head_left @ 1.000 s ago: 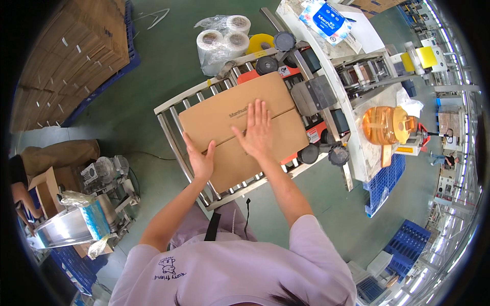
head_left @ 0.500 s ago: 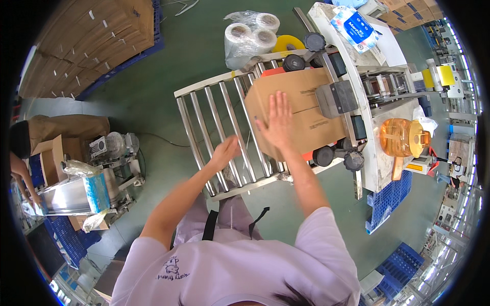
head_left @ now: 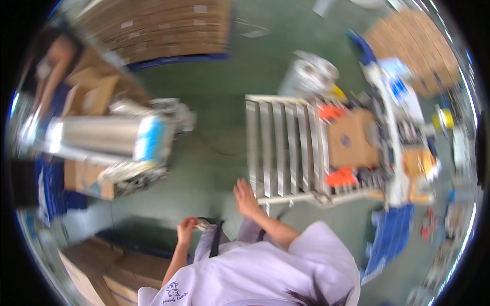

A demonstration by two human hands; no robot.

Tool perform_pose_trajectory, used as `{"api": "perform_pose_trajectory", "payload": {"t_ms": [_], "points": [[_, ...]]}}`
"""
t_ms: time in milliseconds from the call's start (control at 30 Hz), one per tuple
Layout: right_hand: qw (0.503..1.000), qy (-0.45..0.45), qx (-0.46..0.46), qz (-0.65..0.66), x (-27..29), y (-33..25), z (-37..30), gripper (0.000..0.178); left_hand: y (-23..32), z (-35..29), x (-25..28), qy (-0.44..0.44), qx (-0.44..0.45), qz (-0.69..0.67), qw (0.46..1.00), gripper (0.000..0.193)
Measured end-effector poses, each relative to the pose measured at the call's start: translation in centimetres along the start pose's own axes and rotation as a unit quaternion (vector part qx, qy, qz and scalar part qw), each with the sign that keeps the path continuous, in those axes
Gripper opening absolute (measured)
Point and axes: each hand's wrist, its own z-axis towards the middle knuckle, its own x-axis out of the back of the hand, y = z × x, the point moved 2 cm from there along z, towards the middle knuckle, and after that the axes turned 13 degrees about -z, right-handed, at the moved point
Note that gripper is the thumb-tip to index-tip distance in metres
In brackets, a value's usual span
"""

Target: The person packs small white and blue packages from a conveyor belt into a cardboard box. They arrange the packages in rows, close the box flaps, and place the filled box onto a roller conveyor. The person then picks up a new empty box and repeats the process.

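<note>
My right hand (head_left: 246, 199) is held out with its fingers apart and nothing in it, by the near left corner of the metal roller conveyor (head_left: 280, 148). Lower and to the left, my left hand (head_left: 186, 230) hangs beside my leg. Its fingers look bent but are smeared by motion, and no object shows in it. A brown carton (head_left: 352, 140) lies at the right end of the rollers, against the white-edged machine (head_left: 392, 153), with neither hand touching it. Orange parts (head_left: 342, 177) show along the carton's sides.
On the left stands another machine with a shiny metal surface (head_left: 94, 136) and opened cartons; a person's arm (head_left: 55, 66) shows beyond it. Stacked cardboard (head_left: 173, 30) rests on a blue pallet at the back. Wrapped rolls (head_left: 309, 76) sit behind the conveyor, brown cartons (head_left: 117, 270) at lower left.
My right hand has come off the carton and drawn back toward me. The left hand has dropped lower, away from the rollers. The view has swung left, and the carton sits farther along the conveyor.
</note>
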Motion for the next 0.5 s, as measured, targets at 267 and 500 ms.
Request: {"api": "perform_pose_trajectory", "payload": {"t_ms": [267, 500], "points": [[0.862, -0.381, 0.334, 0.026, -8.4, -28.6, 5.3, 0.045, -7.5, -12.2, 23.1, 0.236, -0.151, -0.101, 0.955, 0.013], [0.830, -0.406, 0.313, -0.220, -10.4, -34.1, 17.1, 0.046, -16.3, -22.4, 39.9, 0.693, -0.146, -0.208, 0.675, 0.011]]}}
